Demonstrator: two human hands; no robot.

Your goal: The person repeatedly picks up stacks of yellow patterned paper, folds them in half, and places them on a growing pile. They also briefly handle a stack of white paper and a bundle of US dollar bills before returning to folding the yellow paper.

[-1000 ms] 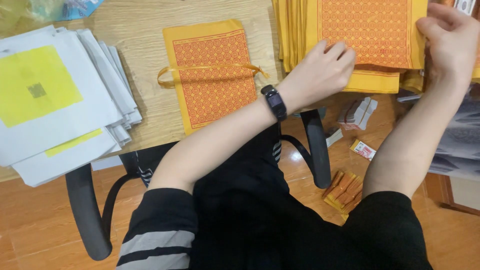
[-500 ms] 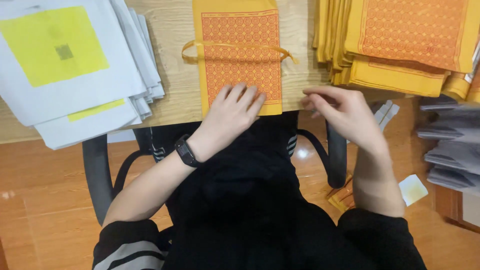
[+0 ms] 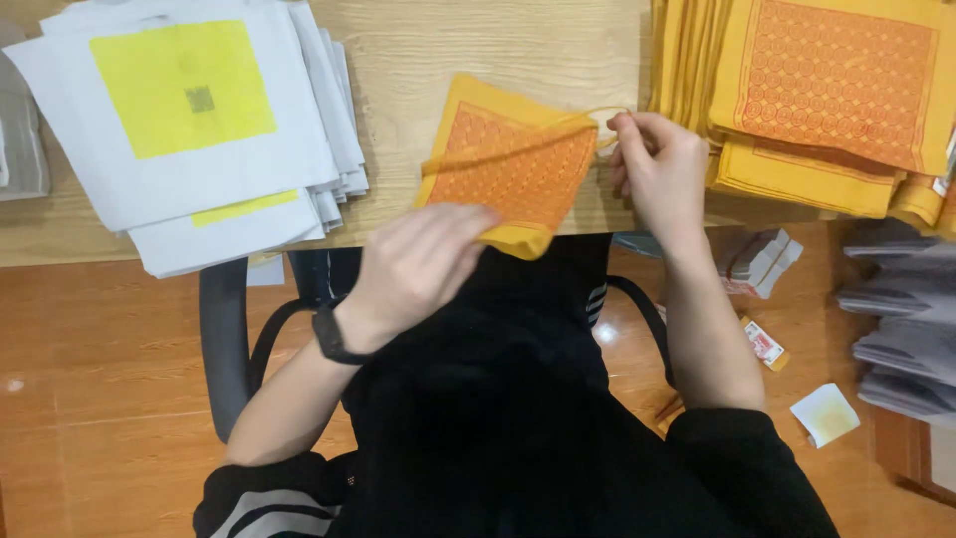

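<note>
Head: orange pouch point(image 3: 513, 174) held between hands, left point(image 3: 418, 264), right point(image 3: 657, 169).

Pouch: the orange drawstring pouch point(image 3: 510, 177), flat on the worktop point(image 3: 478, 60) half a second ago, is now lifted and tilted.
Left hand point(image 3: 423, 261): now pinches its lower edge.
Right hand point(image 3: 657, 164): now pulls the cord.

Bright, even indoor light falls from above, with only soft shadows on the tabletop point(image 3: 478, 50). The hands are slightly motion-blurred. A small glare spot shines on the polished floor point(image 3: 90, 399).
</note>
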